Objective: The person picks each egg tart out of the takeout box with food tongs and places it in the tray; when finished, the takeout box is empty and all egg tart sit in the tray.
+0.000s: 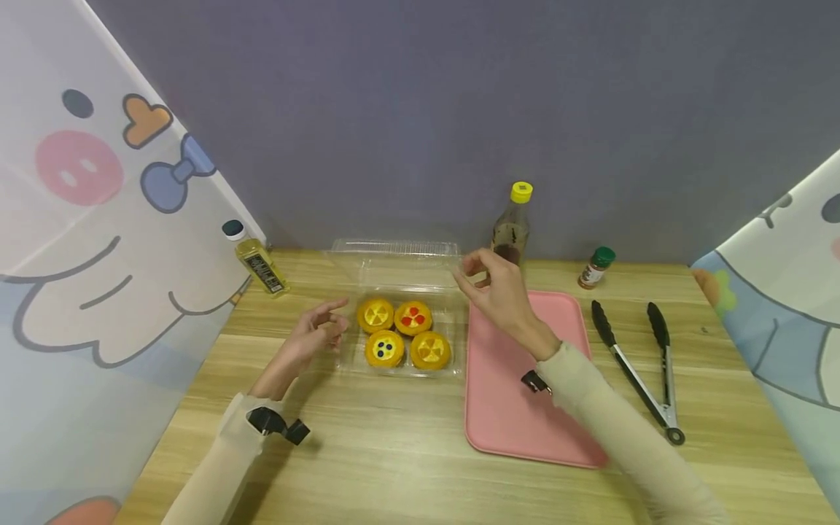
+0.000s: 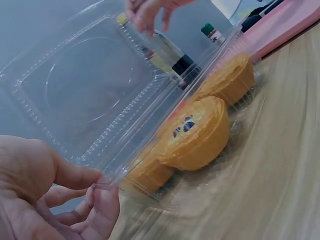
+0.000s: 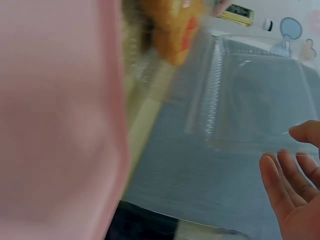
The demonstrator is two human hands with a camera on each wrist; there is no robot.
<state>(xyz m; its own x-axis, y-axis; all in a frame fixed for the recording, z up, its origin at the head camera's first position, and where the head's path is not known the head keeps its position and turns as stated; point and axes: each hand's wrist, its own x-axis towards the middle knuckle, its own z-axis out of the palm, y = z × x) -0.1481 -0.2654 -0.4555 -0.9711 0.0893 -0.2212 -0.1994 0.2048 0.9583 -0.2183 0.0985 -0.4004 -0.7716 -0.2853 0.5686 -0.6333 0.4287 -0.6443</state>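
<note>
Between the left hand (image 1: 308,337) and right hand (image 1: 502,295), a see-through box (image 1: 399,371) of four round, yellow tarts (image 1: 384,350) is seen, lid (image 1: 403,268) up. It's pinched by the left; whether by the right can't be told.

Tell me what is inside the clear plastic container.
A blue-dotted tart, a red-topped tart and two yellow-topped tarts. The container floor directly beneath them is covered, so it cannot be seen.

Facing me: plain grey wall (image 1: 420,124). Cartoon-printed sheets (image 1: 111,277) on both sides. Below, pale wood-grain table (image 1: 367,445).
</note>
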